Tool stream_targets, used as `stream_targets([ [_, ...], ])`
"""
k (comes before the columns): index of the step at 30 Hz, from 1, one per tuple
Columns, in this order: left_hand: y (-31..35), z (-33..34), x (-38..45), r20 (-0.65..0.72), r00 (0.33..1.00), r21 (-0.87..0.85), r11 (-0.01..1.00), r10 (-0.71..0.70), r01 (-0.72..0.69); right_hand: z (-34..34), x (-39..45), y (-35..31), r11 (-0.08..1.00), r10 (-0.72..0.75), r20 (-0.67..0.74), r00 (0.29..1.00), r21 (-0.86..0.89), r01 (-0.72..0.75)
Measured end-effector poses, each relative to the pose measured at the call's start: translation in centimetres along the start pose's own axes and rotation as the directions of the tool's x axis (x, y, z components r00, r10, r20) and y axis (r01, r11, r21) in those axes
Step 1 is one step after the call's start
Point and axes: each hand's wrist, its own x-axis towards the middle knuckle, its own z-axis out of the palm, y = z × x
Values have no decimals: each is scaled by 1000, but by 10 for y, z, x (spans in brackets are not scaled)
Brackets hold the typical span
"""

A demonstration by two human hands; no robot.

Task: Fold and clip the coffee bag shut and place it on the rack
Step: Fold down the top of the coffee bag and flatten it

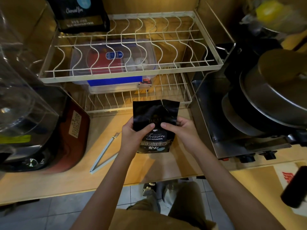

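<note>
A black coffee bag (155,113) with white lettering stands upright on the wooden counter, its top unfolded and torn open. My left hand (135,136) grips its left side and my right hand (178,130) its right side, both thumbs pressing on the front. A pale blue sealing clip (104,152) lies open in a V on the counter, left of my left hand. The white wire rack (129,75) stands behind the bag, with two tiers.
A second black coffee bag (79,14) stands on the rack's upper tier at the back left. Clear plastic boxes (114,63) fill the lower tier. A dark appliance (49,130) is at the left, stacked pots (269,97) on a stove at the right.
</note>
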Motion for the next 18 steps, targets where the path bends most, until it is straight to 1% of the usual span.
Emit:
stream_targets([
  [3, 0, 2, 3, -20, 1000, 13, 1000, 21, -20, 2, 0, 2, 999, -25, -58, 998, -21, 24],
  [5, -1, 0, 4, -10, 1000, -30, 999, -10, 9, 1, 1, 3, 1000, -17, -61, 998, -24, 16],
  [8, -1, -4, 5, 38, 998, -92, 994, -50, 54, -3, 1, 3, 999, 42, -17, 999, 9, -42],
  [11, 3, -6, 4, 87, 995, -85, 995, -44, 52, -9, 2, -1, 995, 99, 47, 994, 3, -100],
  [12, 4, -6, 4, 92, 994, -87, 994, -51, 59, -10, 3, -2, 993, 117, 49, 992, 5, -118],
  [13, 5, -7, 3, 85, 994, -93, 993, -61, 69, -10, 3, -3, 991, 130, 39, 991, 20, -131],
  [15, 5, -7, 2, 21, 996, -122, 989, -82, 83, -7, 2, -3, 991, 125, 1, 992, 46, -125],
  [18, 8, -1, -3, -92, 995, -78, 996, -40, 33, 1, 0, -6, 998, 55, -63, 997, 37, -53],
])
